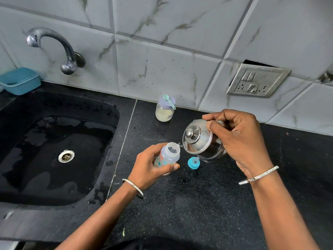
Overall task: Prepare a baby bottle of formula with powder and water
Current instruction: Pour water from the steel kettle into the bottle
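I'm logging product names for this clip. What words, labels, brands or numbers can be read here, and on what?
No text can be read.
Baby bottle: coloured prints on its side, too blurred to read.
Powder jar: no label shows.
Steel pot: no marking shows.
Switch plate: no legible marking.

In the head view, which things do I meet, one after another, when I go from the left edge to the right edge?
Blue tub → sink drain → baby bottle → steel pot → switch plate.
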A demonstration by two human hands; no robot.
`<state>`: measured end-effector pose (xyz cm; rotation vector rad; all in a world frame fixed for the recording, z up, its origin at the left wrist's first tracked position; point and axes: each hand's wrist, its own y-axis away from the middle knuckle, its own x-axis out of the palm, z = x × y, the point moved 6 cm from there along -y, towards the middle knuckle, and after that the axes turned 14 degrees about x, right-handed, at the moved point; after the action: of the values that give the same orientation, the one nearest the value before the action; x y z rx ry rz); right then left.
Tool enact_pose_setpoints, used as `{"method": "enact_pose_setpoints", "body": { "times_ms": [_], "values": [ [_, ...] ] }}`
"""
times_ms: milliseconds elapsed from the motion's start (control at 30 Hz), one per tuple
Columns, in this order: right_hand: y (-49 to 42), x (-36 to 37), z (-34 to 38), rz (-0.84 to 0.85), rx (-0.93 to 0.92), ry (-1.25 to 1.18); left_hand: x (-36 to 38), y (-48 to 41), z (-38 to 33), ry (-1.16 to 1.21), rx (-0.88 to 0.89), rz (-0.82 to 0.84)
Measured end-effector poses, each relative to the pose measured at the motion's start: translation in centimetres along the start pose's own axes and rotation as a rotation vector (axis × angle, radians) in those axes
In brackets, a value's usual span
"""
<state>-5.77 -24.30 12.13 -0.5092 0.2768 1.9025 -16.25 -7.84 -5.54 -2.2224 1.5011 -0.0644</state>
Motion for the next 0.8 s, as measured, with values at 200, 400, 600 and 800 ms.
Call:
{"method": "enact_pose_setpoints", "body": {
  "times_ms": [200, 400, 600, 800],
  "values": [
    [-0.1, -0.1, 0.0, -0.021, 0.004, 0.001, -0.1, -0.1, 0.2, 0.012, -0.016, -0.013],
    [-0.1, -0.2, 0.3, -0.022, -0.012, 0.014, -0.1, -0.3, 0.0, 0.019, -0.023, 0.007],
    [0.0, -0.2, 0.4, -0.016, -0.020, 0.012, 0.0, -0.4, -0.6, 0.033, -0.019, 0.004],
    [0.0, -0.1, 0.5, -0.013, -0.024, 0.024, 0.0, -0.4, -0.8, 0.034, -0.023, -0.007]
  ]
}}
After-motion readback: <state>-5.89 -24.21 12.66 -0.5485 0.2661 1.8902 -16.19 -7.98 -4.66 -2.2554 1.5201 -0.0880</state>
